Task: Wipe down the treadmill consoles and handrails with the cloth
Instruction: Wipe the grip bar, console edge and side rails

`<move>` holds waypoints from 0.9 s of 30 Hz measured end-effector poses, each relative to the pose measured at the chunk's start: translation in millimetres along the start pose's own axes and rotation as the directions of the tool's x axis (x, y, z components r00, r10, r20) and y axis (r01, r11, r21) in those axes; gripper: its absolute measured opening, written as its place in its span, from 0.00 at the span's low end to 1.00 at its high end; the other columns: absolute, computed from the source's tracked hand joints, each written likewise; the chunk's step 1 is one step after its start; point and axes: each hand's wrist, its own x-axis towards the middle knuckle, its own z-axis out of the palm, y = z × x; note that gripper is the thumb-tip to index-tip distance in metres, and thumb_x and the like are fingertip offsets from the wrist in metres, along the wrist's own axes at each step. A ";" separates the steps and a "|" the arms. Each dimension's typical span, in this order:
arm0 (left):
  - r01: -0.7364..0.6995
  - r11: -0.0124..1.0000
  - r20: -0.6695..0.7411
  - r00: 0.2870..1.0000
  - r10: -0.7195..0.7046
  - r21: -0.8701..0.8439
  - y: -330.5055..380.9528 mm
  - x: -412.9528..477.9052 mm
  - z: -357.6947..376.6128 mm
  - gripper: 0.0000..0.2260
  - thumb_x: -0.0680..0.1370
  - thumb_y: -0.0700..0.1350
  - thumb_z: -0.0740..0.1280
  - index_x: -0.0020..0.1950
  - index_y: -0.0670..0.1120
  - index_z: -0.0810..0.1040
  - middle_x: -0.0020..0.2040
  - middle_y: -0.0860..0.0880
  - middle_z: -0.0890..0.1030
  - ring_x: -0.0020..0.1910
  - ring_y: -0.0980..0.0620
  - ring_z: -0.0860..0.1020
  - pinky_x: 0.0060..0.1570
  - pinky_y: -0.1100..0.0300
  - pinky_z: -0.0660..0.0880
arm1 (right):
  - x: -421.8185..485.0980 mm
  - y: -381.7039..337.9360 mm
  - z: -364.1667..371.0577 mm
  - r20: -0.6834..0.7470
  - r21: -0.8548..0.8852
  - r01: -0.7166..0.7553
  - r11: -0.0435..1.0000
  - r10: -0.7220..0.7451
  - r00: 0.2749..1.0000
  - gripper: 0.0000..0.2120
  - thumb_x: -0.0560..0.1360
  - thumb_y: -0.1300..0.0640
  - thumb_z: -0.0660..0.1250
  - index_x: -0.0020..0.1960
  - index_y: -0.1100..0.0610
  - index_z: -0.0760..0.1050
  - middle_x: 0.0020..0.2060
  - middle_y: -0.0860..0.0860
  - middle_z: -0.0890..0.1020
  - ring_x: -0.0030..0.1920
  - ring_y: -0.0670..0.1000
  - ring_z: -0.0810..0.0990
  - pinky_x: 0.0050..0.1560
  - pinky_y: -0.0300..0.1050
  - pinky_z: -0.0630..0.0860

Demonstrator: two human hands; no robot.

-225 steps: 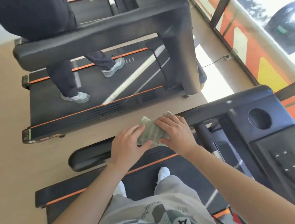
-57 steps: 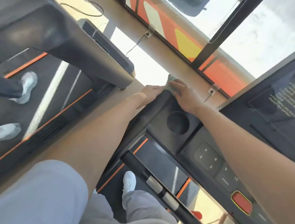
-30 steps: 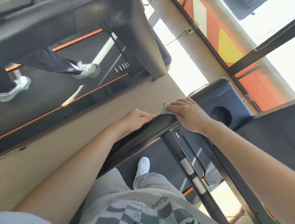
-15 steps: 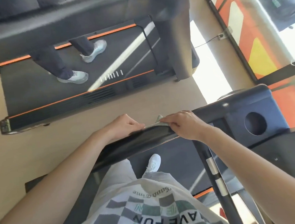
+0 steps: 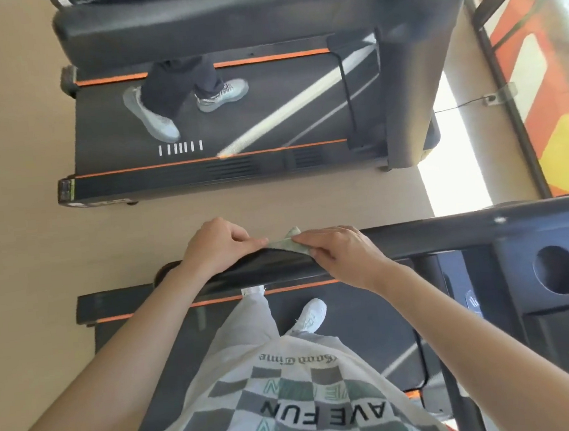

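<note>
One wide-angle view, worn on the person's head, looks steeply down and forward along the body. The left hand and right hand on the handrail lie close beneath it. The neighbouring treadmill and the floor lie farther off.

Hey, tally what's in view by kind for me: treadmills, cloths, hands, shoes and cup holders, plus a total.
Treadmills: 2, near treadmill, far treadmill
Cloths: 1, cloth on the handrail
Hands: 2, left hand, right hand
Shoes: 4, far pair, near pair
Cup holders: 1, cup holder
Total: 10
</note>
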 end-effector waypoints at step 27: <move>0.109 0.899 0.267 0.964 0.009 -0.424 -136.6 -17.1 -73.9 0.12 0.78 0.40 0.73 0.45 0.58 0.88 0.51 0.57 0.87 0.56 0.57 0.83 0.65 0.59 0.73 | 125.4 -106.4 26.5 0.530 0.314 -0.074 0.946 -0.110 0.841 0.16 0.80 0.59 0.66 0.67 0.52 0.79 0.62 0.45 0.82 0.58 0.43 0.78 0.64 0.36 0.71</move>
